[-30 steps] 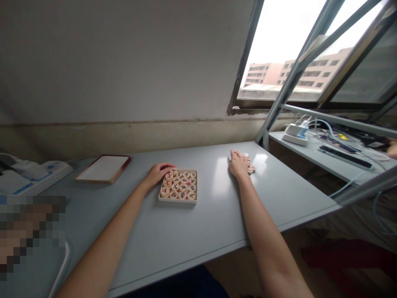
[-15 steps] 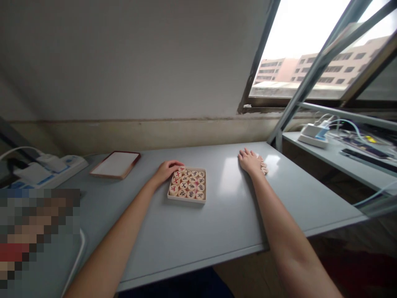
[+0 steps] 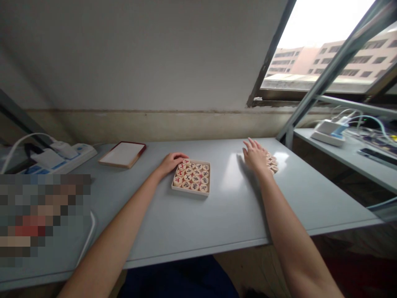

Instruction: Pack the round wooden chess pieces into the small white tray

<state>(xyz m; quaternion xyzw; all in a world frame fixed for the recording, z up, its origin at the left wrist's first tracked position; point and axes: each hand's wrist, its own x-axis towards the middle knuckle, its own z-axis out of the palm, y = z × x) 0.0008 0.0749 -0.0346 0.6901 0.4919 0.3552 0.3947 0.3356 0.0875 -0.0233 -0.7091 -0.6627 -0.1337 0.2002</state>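
A shallow pale box (image 3: 190, 191) stands on the desk in front of me, filled with rows of round wooden Chinese chess pieces (image 3: 195, 179) marked in red and black. My left hand (image 3: 170, 162) is curled around the box's far left corner, thumb and fingers against its edge. Further right, my right hand (image 3: 255, 156) hovers just over the desk with its fingers stretched out and apart. Beside it, partly hidden by the hand and wrist, lies a cluster of loose chess pieces (image 3: 271, 161). Nothing shows in the right hand.
A red-edged box lid (image 3: 123, 154) rests at the back left. Past it sits a white power strip (image 3: 70, 158) with plugs and cables. A metal post (image 3: 322, 74) rises at the desk's right back corner, beside another desk holding a second power strip (image 3: 328, 133).
My right hand has lifted its fingers and shifted off the loose chess pieces, so more of them show. The left hand stays at the box corner. The whole view has shifted slightly.
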